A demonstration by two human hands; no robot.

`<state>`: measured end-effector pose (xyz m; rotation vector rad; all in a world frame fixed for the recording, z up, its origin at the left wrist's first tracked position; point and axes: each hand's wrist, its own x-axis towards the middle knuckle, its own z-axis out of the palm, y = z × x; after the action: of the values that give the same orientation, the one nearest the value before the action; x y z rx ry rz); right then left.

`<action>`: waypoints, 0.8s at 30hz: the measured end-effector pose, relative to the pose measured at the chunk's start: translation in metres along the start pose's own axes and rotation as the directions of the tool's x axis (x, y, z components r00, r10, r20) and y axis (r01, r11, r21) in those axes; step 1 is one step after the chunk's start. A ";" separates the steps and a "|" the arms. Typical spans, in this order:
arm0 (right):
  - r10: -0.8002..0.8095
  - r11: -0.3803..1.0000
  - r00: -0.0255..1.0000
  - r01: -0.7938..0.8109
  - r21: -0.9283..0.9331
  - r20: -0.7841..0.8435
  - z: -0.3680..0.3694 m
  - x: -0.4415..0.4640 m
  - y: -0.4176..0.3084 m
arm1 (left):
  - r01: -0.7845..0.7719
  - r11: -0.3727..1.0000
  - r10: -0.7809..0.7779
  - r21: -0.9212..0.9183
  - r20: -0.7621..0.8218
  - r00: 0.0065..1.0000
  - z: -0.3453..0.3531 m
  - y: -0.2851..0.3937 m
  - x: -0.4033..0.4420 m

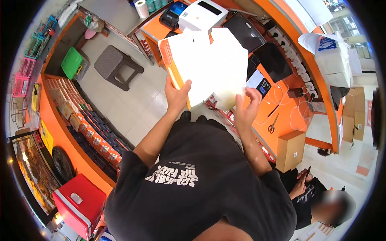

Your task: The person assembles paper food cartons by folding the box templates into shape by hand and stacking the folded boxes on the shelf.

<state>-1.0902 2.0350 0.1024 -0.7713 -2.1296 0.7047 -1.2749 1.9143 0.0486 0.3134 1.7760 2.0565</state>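
Note:
In front of my body is a stack of flat, unfolded card boxes (209, 68), bright white on top with orange edges along the left side. My left hand (177, 95) grips the lower left edge of this stack, thumb on top. At the lower right edge, my right hand (247, 107) is raised with its fingers apart and slightly curled. Its thumb overlaps the white card's edge, and I cannot tell whether it touches. The glare washes out detail on the card's face.
An orange desk (277, 120) at the right carries a phone (258, 83), scissors (273, 124) and cables. A white printer (203, 16) stands beyond the stack. A brown stool (116, 66) is on the left floor. A seated person (309, 197) holds a phone at lower right.

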 end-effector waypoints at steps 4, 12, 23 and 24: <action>0.070 0.890 0.910 -0.243 0.387 0.410 -0.005 0.028 -0.071 | -0.219 0.950 0.215 0.223 0.042 0.976 0.017 0.026 -0.022; 0.100 0.531 0.857 -0.476 0.701 0.506 0.007 0.054 -0.058 | -0.267 0.878 0.207 0.396 0.189 0.960 0.058 0.039 -0.068; -0.001 -0.009 0.822 -0.569 0.822 0.569 -0.077 0.073 -0.001 | -0.866 0.294 0.503 0.404 0.706 0.499 0.066 0.159 -0.027; 0.006 -0.037 0.828 -0.561 0.827 0.561 -0.077 0.070 0.006 | -0.837 0.357 0.374 0.414 0.758 0.534 0.070 0.170 -0.028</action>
<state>-1.0657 2.1062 0.1742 -0.1756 -1.0300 2.4653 -1.2468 1.9459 0.2297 1.9658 2.1762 1.1188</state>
